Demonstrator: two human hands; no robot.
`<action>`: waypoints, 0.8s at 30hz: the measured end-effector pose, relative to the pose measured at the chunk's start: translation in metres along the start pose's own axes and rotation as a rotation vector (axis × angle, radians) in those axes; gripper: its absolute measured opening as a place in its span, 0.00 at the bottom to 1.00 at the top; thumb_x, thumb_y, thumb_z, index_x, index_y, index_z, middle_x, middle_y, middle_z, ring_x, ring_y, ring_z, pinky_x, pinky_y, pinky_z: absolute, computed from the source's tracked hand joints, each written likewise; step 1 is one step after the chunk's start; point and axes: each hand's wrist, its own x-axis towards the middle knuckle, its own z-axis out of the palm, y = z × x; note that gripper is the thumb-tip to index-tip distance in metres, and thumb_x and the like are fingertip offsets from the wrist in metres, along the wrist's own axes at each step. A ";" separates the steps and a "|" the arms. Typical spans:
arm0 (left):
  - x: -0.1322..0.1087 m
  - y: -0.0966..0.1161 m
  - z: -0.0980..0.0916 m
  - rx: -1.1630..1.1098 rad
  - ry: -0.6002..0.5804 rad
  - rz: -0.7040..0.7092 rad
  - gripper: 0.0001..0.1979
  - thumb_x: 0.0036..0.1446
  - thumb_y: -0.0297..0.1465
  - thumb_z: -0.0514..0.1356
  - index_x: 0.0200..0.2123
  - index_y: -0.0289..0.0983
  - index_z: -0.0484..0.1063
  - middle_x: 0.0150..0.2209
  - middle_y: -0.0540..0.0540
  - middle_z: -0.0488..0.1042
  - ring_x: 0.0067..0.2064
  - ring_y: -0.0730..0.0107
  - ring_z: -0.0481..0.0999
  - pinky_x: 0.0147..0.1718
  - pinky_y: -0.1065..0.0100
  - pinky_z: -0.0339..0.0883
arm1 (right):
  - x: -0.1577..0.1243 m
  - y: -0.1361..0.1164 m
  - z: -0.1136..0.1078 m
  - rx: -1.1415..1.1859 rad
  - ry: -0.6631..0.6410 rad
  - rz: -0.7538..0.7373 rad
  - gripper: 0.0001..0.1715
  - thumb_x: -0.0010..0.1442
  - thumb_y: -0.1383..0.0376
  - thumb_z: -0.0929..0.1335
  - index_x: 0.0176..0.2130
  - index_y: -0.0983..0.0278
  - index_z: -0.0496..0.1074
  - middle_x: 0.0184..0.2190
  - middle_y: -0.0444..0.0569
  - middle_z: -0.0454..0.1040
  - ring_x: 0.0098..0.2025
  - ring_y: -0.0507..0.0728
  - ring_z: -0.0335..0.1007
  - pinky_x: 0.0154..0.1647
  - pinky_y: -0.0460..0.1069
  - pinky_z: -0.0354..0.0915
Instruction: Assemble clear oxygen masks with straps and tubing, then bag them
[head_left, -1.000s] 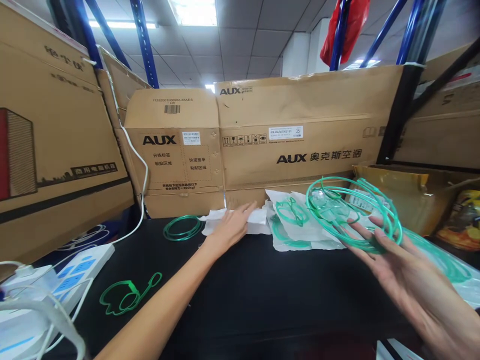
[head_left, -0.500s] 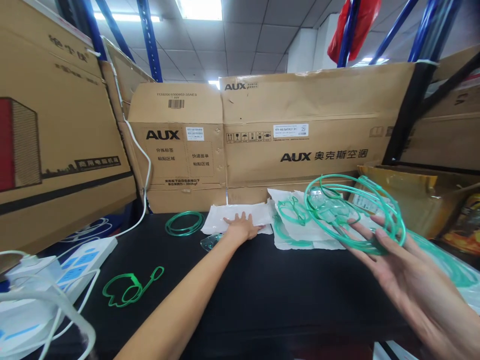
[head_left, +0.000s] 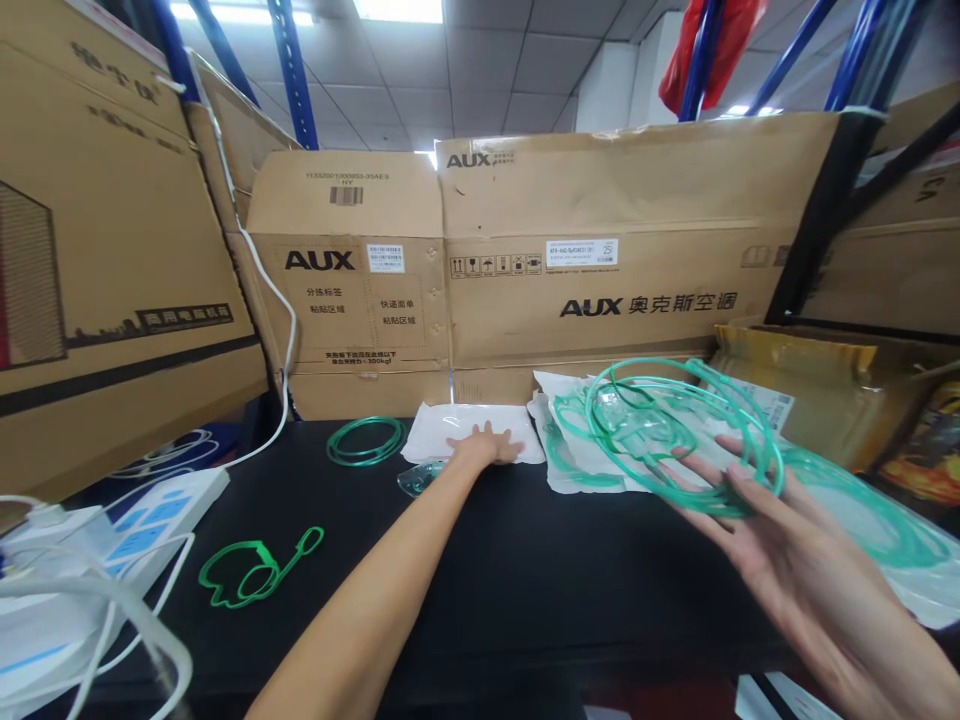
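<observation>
My left hand (head_left: 486,445) lies flat with spread fingers on a white packet (head_left: 431,430) at the back of the black table. Beside my wrist, partly under the packet, is a clear mask piece (head_left: 417,479). My right hand (head_left: 739,495) holds a coil of green tubing (head_left: 600,430) with a clear mask (head_left: 634,412) inside the loops, above the white packages (head_left: 559,478). Left of the packet rests another green tubing coil (head_left: 365,442). A thin green strap (head_left: 259,580) lies nearer the front left.
A white power strip (head_left: 161,520) with cables occupies the left edge. AUX cardboard (head_left: 510,340) walls off the back. At the right are an open carton with yellow tape (head_left: 795,370) and bagged green tubing (head_left: 862,510).
My right hand has moved slightly left and down with the tubing and mask. The fingers of my left hand are still spread on the packet. The camera view has shifted a little.
</observation>
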 end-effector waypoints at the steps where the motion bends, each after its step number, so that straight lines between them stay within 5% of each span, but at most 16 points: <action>1: -0.001 0.003 0.001 0.015 -0.025 -0.027 0.26 0.67 0.40 0.61 0.64 0.39 0.65 0.67 0.38 0.62 0.65 0.46 0.65 0.61 0.38 0.60 | -0.001 0.003 -0.001 -0.009 -0.009 0.025 0.22 0.60 0.65 0.76 0.53 0.57 0.73 0.54 0.55 0.79 0.57 0.69 0.76 0.49 0.61 0.79; 6: -0.004 0.001 -0.016 0.056 -0.031 -0.064 0.26 0.66 0.39 0.61 0.65 0.39 0.64 0.68 0.38 0.61 0.65 0.45 0.64 0.62 0.38 0.60 | -0.013 0.028 -0.005 -0.102 -0.120 0.317 0.39 0.53 0.62 0.80 0.60 0.59 0.67 0.50 0.58 0.81 0.53 0.72 0.79 0.49 0.63 0.78; 14: -0.022 -0.051 -0.057 0.121 -0.009 -0.149 0.18 0.67 0.36 0.62 0.57 0.37 0.71 0.56 0.40 0.72 0.53 0.56 0.76 0.51 0.51 0.73 | -0.023 0.056 0.011 -0.256 -0.460 0.612 0.37 0.62 0.55 0.75 0.64 0.65 0.65 0.48 0.59 0.81 0.50 0.69 0.81 0.52 0.64 0.76; 18: -0.036 -0.053 -0.060 0.086 0.084 -0.128 0.18 0.67 0.37 0.62 0.56 0.36 0.71 0.57 0.40 0.72 0.54 0.56 0.75 0.52 0.50 0.72 | -0.001 0.067 0.003 -0.527 -0.552 0.393 0.38 0.65 0.51 0.71 0.66 0.64 0.63 0.54 0.59 0.78 0.56 0.67 0.76 0.58 0.64 0.72; 21: -0.061 -0.043 -0.062 0.013 0.230 -0.044 0.20 0.68 0.40 0.60 0.57 0.36 0.71 0.58 0.38 0.72 0.57 0.53 0.74 0.56 0.45 0.68 | 0.009 0.069 -0.007 -0.937 -0.487 -0.048 0.32 0.65 0.51 0.69 0.63 0.63 0.69 0.59 0.58 0.74 0.58 0.67 0.73 0.65 0.63 0.63; 24: -0.106 -0.029 -0.054 -0.096 0.337 0.097 0.21 0.71 0.44 0.53 0.59 0.41 0.71 0.58 0.42 0.75 0.61 0.54 0.72 0.61 0.52 0.63 | 0.003 0.064 -0.009 -1.170 -0.509 -0.432 0.18 0.69 0.54 0.65 0.50 0.60 0.78 0.55 0.54 0.76 0.55 0.65 0.74 0.60 0.59 0.66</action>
